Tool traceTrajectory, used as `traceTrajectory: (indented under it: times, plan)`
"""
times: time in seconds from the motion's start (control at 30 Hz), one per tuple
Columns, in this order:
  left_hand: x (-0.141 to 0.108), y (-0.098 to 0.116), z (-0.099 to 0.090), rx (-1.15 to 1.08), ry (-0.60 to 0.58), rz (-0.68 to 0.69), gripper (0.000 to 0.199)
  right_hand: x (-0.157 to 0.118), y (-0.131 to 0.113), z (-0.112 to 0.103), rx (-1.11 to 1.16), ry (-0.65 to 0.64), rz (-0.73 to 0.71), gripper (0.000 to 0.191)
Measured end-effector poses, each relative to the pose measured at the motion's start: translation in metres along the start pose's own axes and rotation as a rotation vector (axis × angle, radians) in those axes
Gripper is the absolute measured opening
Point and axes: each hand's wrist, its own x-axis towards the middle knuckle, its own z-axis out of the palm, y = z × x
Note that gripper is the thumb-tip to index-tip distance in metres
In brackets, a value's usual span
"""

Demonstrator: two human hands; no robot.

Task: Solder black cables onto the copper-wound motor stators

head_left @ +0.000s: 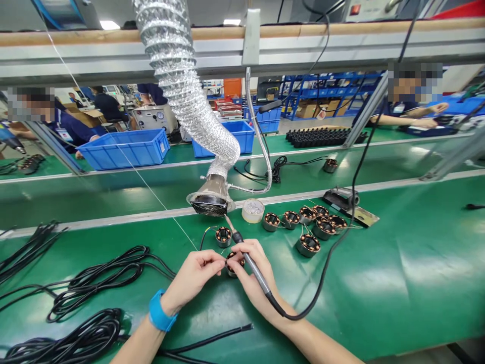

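A soldering iron [254, 270] lies in my right hand [257, 273], its tip pointing up and away toward the fume fan. The thumb and fingers of that hand also reach to a copper-wound motor stator [231, 272] on the green bench. My left hand [199, 275], with a blue wristband, is closed in a pinch at the stator's left side. What its fingertips hold is too small to make out. Both hands partly cover this stator. Just beyond it sits another stator [223, 236] with a cable attached. A thin pale strand [151, 189] hangs down toward my left hand.
A fume extractor [210, 197] on a foil duct hangs ahead. Beside it stand a round tin [253, 210], several stators [308, 242] and a soldering iron stand [348, 205]. Coiled black cables [102, 278] lie left. Blue bins [125, 149] and co-workers are beyond.
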Motion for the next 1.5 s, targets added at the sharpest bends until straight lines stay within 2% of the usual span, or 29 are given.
traceTrajectory:
  times: [0.1,0.17,0.27,0.33,0.47,0.6,0.77,0.87,0.97,1.03,1.17,1.3,1.4,1.5]
  plan:
    - [0.003,-0.006,0.002,-0.052,0.115,-0.032,0.024,-0.004,0.003,0.001,-0.047,0.003,-0.008,0.022]
    - [0.003,-0.01,0.003,-0.049,0.151,-0.036,0.022,-0.005,0.002,0.001,-0.111,-0.009,-0.051,0.024]
    - [0.0,-0.012,0.007,-0.002,0.093,-0.013,0.01,-0.003,-0.004,0.0,-0.238,-0.013,-0.171,0.033]
    - [-0.003,-0.011,0.011,0.066,0.048,0.035,0.004,-0.001,-0.008,0.002,-0.267,-0.059,-0.245,0.041]
    - [-0.008,-0.003,0.021,0.21,0.014,0.136,0.016,-0.003,-0.01,0.01,-0.251,-0.144,-0.31,0.035]
    - [-0.01,0.001,0.02,0.251,0.018,0.114,0.013,-0.004,-0.009,0.013,-0.23,-0.107,-0.291,0.03]
    - [-0.007,0.003,0.003,0.263,0.016,0.063,0.022,0.002,-0.005,0.003,-0.164,-0.044,-0.152,0.029]
    - [-0.004,0.002,-0.003,0.155,-0.026,0.021,0.024,0.003,-0.001,-0.002,-0.148,-0.045,-0.085,0.027]
    - [-0.002,0.0,0.001,-0.025,-0.054,-0.102,0.026,0.001,0.004,-0.003,-0.15,-0.05,-0.093,0.027]
    - [-0.001,-0.002,0.007,-0.088,0.003,-0.137,0.025,-0.001,0.007,-0.001,-0.161,-0.057,-0.119,0.028]
    - [0.0,-0.011,0.019,-0.076,0.2,-0.048,0.021,0.0,0.009,-0.003,-0.2,-0.061,-0.187,0.032]
    - [0.001,-0.024,0.026,-0.041,0.385,-0.026,0.017,0.005,0.005,-0.015,-0.204,0.034,-0.128,0.025]
    - [0.002,-0.03,0.03,-0.037,0.448,-0.035,0.016,0.006,0.0,-0.025,-0.212,0.097,-0.097,0.014]
    - [0.003,-0.033,0.033,-0.044,0.47,-0.03,0.016,0.004,-0.002,-0.03,-0.215,0.064,-0.158,0.01]
